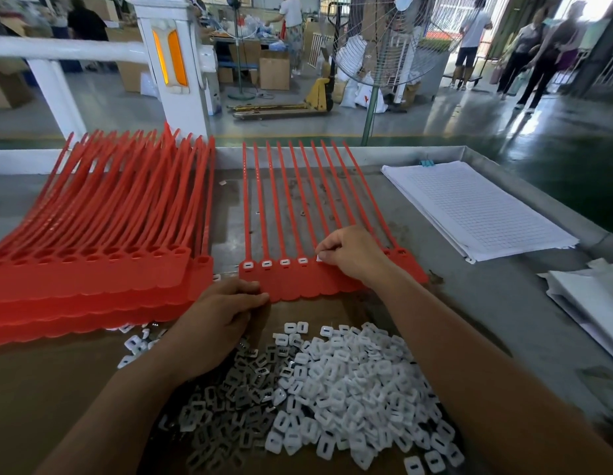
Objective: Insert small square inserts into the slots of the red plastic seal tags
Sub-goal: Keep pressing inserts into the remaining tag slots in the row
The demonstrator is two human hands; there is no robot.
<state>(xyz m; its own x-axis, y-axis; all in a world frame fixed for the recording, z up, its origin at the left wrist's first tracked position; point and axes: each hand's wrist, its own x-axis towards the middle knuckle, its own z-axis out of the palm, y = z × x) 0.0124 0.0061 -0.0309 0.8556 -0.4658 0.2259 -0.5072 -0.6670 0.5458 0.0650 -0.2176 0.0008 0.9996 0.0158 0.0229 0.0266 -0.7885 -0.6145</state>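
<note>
Nearest, a heap of white inserts (353,389) and a darker heap of grey inserts (236,402) lie together on a brown cardboard sheet (51,389), between the two forearms. Just beyond, the left hand (222,323) has its curled fingers and thumb holding the near left corner of a strip of red tags (298,284). This strip lies flat on the table (486,303), its row running left to right. Each tag has its long axis going away from the person: broad flat end near, slotted head next, and thin tail stretching to the table's far rim, leaning slightly right. The four leftmost heads carry fitted squares (266,264). At the fifth head the right hand (353,255) pinches a white insert (319,258) between thumb and fingertips, right at the slot; the heads further right are mostly hidden under it. To the left, just beside the strip, a tall stack of red tags (92,269) points the same way, closing that side. To the right, bare table lies between the strip and a pile of gridded paper (479,207), with loose papers (589,296) at the right edge. Beyond the rim stand a fan (380,39) and a yellow pallet truck (318,97).
</note>
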